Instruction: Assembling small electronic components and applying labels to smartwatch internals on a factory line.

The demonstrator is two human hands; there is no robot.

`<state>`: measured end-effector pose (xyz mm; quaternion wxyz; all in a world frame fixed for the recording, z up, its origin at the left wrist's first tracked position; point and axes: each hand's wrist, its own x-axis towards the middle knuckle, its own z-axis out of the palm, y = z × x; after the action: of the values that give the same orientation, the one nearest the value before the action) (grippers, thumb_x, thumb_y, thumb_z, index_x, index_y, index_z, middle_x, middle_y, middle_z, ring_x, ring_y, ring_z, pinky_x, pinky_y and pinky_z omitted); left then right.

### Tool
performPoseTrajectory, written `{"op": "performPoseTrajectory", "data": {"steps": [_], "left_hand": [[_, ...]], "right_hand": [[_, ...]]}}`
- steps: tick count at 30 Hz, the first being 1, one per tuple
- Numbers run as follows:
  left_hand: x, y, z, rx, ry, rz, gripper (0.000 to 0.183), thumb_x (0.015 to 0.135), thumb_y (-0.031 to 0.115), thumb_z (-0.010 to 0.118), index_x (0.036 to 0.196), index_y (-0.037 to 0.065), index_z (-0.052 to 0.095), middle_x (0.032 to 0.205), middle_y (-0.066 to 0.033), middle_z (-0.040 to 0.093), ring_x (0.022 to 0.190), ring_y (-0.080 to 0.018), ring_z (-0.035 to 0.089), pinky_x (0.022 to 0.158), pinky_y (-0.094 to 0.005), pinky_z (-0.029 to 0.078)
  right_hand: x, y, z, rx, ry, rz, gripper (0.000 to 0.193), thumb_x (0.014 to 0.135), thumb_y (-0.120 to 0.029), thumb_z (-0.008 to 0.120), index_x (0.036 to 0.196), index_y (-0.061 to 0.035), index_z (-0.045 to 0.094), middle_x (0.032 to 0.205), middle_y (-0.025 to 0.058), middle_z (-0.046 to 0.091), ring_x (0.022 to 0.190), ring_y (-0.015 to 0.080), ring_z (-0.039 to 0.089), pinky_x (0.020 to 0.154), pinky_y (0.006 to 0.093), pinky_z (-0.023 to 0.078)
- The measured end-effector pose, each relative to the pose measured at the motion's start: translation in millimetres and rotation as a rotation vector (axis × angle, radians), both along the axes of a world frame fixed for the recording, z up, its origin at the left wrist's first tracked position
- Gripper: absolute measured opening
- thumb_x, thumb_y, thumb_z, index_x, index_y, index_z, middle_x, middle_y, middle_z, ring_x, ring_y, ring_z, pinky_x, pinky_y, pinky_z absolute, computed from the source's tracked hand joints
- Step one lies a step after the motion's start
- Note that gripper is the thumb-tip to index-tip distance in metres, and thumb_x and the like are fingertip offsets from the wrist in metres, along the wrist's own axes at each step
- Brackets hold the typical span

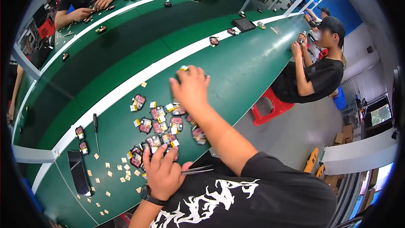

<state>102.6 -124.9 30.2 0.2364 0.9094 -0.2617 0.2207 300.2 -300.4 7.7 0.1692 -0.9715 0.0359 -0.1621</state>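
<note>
Green table point(236, 71) carrying everything. Nearest, left hand point(162, 173) with metal tweezers point(197, 170) pinched in its grip, fingertips resting on the cluster of small red-and-black rectangular modules with yellow tabs point(158, 128). Small tan paper squares point(110, 173) and a flat black phone point(79, 172) lying just left. Farther out, right hand point(190, 86) stretched over the table, small yellow-tipped piece point(184, 68) at fingertips; grip state unclear

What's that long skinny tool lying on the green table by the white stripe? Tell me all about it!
It is a small screwdriver with a dark handle at the far end and a thin shiny metal shaft pointing toward the person. It lies flat on the green table, right beside the white stripe. No hand touches it. Small dark and red parts lie to its left, and little tan paper squares are scattered nearby.
</note>
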Motion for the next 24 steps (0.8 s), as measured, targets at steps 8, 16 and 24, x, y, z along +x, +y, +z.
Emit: {"op": "performPoseTrajectory", "data": {"steps": [8, 16, 24], "left_hand": [[-12, 12, -4, -0.001, 0.088, -0.022, 0.041, 0.084, 0.034, 0.081, 0.064, 0.007, 0.057, 0.124, -0.0090, 0.070, 0.123, -0.0332, 0.059, 0.112, -0.0590, 0.034], [-2, 0, 4, 0.130, 0.105, -0.157, 0.035, 0.089, 0.040, 0.074, 0.072, 0.012, 0.065, 0.138, -0.0017, 0.065, 0.136, -0.0300, 0.052, 0.116, -0.0548, 0.035], [7, -3, -20, 0.047, 0.180, -0.050, 0.009, 0.085, 0.017, 0.073, 0.081, 0.010, 0.071, 0.122, 0.0006, 0.068, 0.129, -0.0280, 0.057, 0.112, -0.0626, 0.037]], "right_hand": [[86, -107, 25, 0.072, -0.246, 0.017, 0.034, 0.092, -0.032, 0.067, 0.115, -0.0080, 0.074, 0.120, 0.0167, 0.069, 0.120, 0.0352, 0.062, 0.105, 0.0647, 0.041], [259, -291, -5, -0.115, 0.045, -0.070, 0.076, 0.089, -0.070, 0.060, 0.144, -0.0162, 0.061, 0.152, 0.0263, 0.050, 0.144, 0.0420, 0.043, 0.116, 0.0503, 0.038], [203, -180, -24, 0.068, -0.016, 0.507, 0.049, 0.097, -0.039, 0.066, 0.134, -0.0074, 0.066, 0.141, 0.0224, 0.059, 0.136, 0.0370, 0.051, 0.114, 0.0428, 0.040]]}}
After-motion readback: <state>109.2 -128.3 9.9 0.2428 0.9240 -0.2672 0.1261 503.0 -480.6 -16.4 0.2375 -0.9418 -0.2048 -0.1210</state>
